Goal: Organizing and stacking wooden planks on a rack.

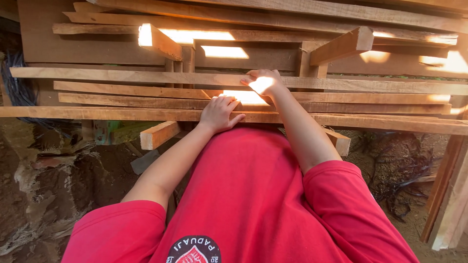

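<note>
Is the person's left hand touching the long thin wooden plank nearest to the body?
Touching. The head view shows the left hand lying flat, palm down, on the long thin wooden plank, with no gap visible under the fingers.

No packages, signs or screens show anywhere among the stacked timber or on the earth floor. The only label-like thing is a round printed emblem (194,249) on the front of the red shirt (253,195), at the bottom edge of the view, left of centre. It is a dark, near-black disc with a ring of pale lettering around its rim and a red-and-white figure in the middle; the frame cuts off its lower part, so its full shape is probably a circle, though that cannot be confirmed.
</note>
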